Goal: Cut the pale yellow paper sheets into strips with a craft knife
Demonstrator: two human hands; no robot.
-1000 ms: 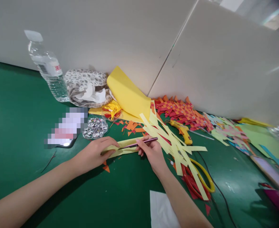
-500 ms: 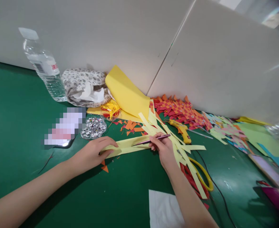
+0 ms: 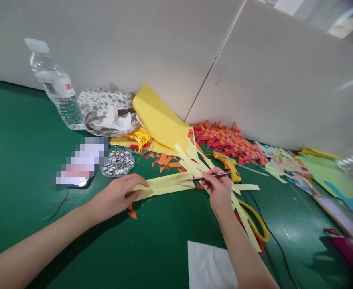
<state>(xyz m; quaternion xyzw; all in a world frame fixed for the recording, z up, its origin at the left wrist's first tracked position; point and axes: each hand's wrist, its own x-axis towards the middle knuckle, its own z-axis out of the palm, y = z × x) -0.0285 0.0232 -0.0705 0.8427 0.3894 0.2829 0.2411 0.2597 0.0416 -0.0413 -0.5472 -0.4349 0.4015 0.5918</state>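
My left hand (image 3: 116, 195) lies on the left end of a long pale yellow paper strip (image 3: 167, 184) and pins it to the green table (image 3: 29, 152). My right hand (image 3: 220, 190) pinches a thin pink-and-metal tool (image 3: 208, 176) like a pen, with its tip at the strip's right end. Just behind and under my right hand lies a loose pile of pale yellow strips (image 3: 212, 168).
A water bottle (image 3: 56, 86) stands at the back left beside a patterned cloth pouch (image 3: 107, 110) and a bent yellow sheet (image 3: 160, 118). Googly eyes (image 3: 118, 162), orange scraps, a yellow glue gun (image 3: 229, 164), woven red-orange paper fish (image 3: 227, 138), yellow-handled scissors (image 3: 256, 222) and white paper (image 3: 209, 267) lie around.
My right hand has drawn the tool to the right along the yellow strip, from near my left hand to the strip's right end. My left hand stays put.
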